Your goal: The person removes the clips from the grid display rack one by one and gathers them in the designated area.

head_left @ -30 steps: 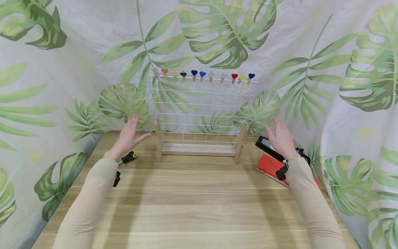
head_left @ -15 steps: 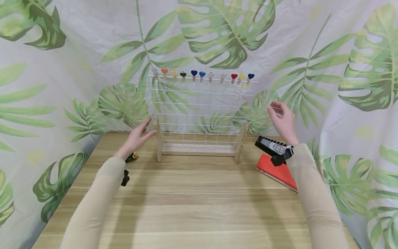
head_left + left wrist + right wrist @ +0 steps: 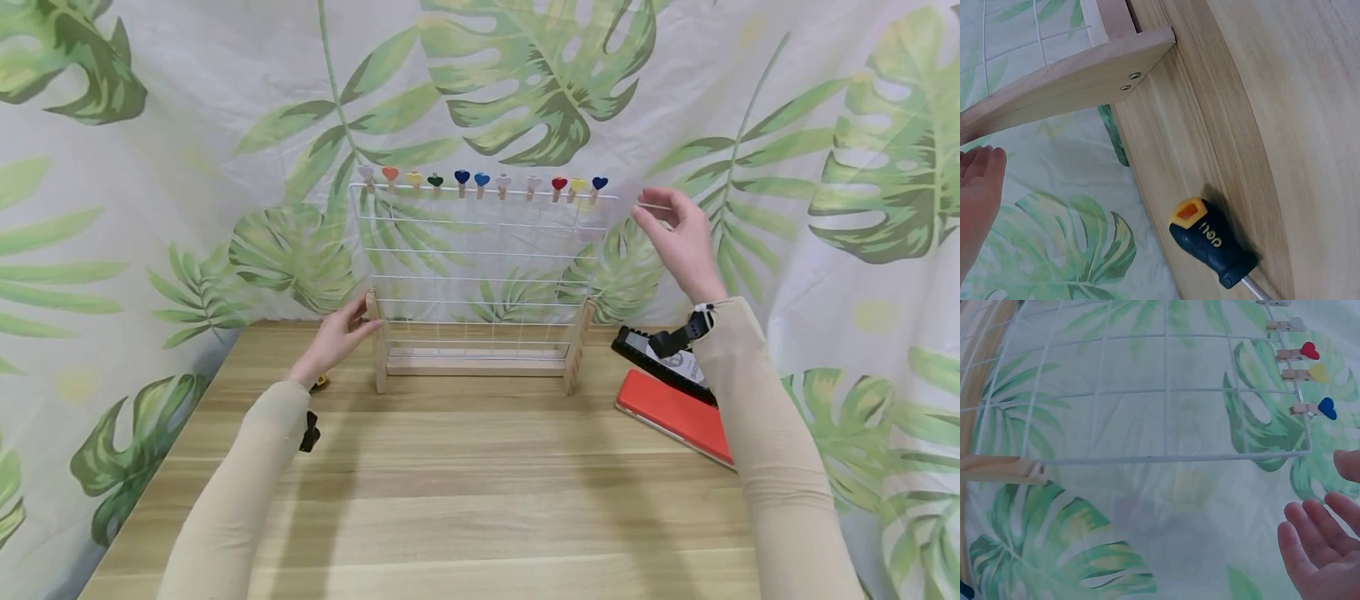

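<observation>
A white wire grid rack [image 3: 487,252] stands upright on the wooden table in a wooden base with two side posts. Along its top wire sit several heart-topped clothespins, including a red one [image 3: 558,185] and a dark blue one [image 3: 599,185] at the right end. My left hand [image 3: 333,340] is at the left wooden post [image 3: 377,346], fingers fairly straight; in the left wrist view they lie beside the post's outer face, and contact is unclear. My right hand [image 3: 682,246] hovers right of the grid's upper corner, fingers loosely bent, holding nothing.
On the table's right lie a red flat case [image 3: 671,417] and a black tool holder [image 3: 660,358], partly behind my right forearm. A screwdriver [image 3: 1213,244] with a black and yellow handle lies near my left hand. A leaf-print cloth [image 3: 262,67] hangs behind the table.
My left hand has moved right to the left post. The right hand has risen beside the grid's top corner, its fingers bending from straight. The rack and clothespins stay in place.
</observation>
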`<state>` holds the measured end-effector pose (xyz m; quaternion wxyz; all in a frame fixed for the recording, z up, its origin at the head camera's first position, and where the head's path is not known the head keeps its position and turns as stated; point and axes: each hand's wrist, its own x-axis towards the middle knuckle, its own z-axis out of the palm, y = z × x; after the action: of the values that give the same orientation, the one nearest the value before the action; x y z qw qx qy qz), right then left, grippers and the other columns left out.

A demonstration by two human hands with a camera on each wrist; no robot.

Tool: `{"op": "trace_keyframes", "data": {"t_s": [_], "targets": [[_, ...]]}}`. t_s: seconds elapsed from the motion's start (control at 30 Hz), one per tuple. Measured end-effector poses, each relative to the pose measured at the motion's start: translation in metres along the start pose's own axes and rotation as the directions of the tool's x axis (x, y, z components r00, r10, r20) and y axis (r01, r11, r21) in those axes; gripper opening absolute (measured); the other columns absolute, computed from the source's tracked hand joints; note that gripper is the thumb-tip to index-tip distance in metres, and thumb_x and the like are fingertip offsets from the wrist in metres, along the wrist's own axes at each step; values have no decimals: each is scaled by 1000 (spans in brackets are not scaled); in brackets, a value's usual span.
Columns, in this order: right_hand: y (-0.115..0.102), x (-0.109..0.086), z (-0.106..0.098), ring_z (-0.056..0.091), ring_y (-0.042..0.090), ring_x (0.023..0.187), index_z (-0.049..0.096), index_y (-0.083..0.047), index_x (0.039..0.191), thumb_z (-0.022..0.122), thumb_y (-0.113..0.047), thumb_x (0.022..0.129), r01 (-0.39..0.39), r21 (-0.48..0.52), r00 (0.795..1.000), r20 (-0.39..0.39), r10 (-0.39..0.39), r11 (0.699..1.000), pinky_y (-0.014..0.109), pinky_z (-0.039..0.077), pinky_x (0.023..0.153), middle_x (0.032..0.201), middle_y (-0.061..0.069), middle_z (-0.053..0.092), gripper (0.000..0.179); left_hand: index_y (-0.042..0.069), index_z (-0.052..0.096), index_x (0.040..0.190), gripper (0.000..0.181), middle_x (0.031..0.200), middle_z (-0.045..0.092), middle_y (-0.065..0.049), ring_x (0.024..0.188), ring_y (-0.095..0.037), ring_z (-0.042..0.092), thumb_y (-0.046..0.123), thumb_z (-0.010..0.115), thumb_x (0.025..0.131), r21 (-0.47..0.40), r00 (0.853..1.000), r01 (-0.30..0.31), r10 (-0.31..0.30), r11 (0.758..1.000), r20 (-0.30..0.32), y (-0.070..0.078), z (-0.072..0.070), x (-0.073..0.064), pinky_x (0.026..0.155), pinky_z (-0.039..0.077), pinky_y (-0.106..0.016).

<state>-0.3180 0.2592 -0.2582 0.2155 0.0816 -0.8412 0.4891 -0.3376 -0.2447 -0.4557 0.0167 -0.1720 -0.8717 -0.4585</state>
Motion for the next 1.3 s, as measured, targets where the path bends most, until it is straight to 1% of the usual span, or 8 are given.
{"op": "trace_keyframes", "data": {"t_s": [0.17, 0.4, 0.57, 0.67, 0.8, 0.9, 1.1, 1.3], "targets": [[-17, 12, 0, 60, 3, 111, 58, -7, 135, 65, -28, 96, 49, 33, 999, 3, -49, 998, 22, 51, 101, 135, 11, 61, 44, 1, 22, 157, 69, 150, 43, -29, 140, -44, 42, 24, 57, 102, -26, 1000, -18, 18, 1000, 3, 1, 2, -1, 117, 36, -55], [-43, 28, 1, 60, 9, 118, 58, -11, 135, 66, -29, 96, 45, 98, 998, 44, -50, 994, 27, 47, 108, 132, 3, 62, 43, -2, 36, 150, 59, 135, 57, -27, 130, -41, 53, 26, 57, 102, -28, 1000, -15, 14, 1000, -25, -1, 4, 1, 113, 42, -54], [-53, 39, 6, 61, 7, 116, 60, -14, 134, 67, -30, 95, 31, 117, 996, 79, -40, 993, 25, 48, 107, 133, 4, 63, 42, 1, 30, 155, 65, 141, 53, -27, 134, -41, 50, 28, 56, 102, -37, 999, 23, -25, 999, -28, -1, 4, 1, 113, 42, -53], [-57, 44, 10, 61, 5, 114, 61, -13, 132, 68, -29, 95, 38, 127, 993, 104, -51, 991, 23, 48, 105, 131, 3, 64, 42, 1, 23, 157, 70, 148, 46, -28, 139, -42, 45, 30, 56, 102, -43, 999, 43, -44, 998, -19, 0, 3, 2, 115, 40, -53], [-64, 48, 16, 61, 5, 115, 61, -12, 133, 68, -28, 95, 57, 131, 987, 144, -76, 990, 24, 47, 106, 130, 3, 64, 42, 2, 21, 157, 71, 151, 42, -29, 141, -43, 42, 30, 56, 102, -49, 999, 49, -50, 998, -20, 0, 3, 3, 115, 39, -52], [-70, 51, 22, 61, 7, 116, 60, -12, 133, 67, -28, 95, 66, 126, 981, 174, -88, 990, 27, 47, 109, 130, 3, 63, 42, 2, 22, 157, 70, 150, 44, -28, 140, -41, 44, 28, 56, 102, -52, 999, 43, -44, 998, -26, -1, 2, 3, 114, 40, -51], [-83, 60, 30, 61, 9, 116, 60, -13, 133, 67, -28, 95, 57, 130, 970, 228, -86, 990, 27, 46, 109, 124, -4, 64, 41, 2, 31, 155, 63, 148, 48, -27, 137, -39, 48, 23, 57, 102, -81, 999, 14, -17, 997, -42, -4, 2, 4, 110, 44, -47], [-97, 66, 42, 63, 7, 113, 62, -10, 130, 68, -27, 95, 73, 122, 957, 270, -104, 990, 26, 48, 104, 118, -6, 66, 40, 2, 39, 151, 59, 143, 53, -25, 133, -37, 53, 26, 58, 101, -80, 998, 41, -45, 996, -43, -6, 4, 4, 109, 46, -47]]}}
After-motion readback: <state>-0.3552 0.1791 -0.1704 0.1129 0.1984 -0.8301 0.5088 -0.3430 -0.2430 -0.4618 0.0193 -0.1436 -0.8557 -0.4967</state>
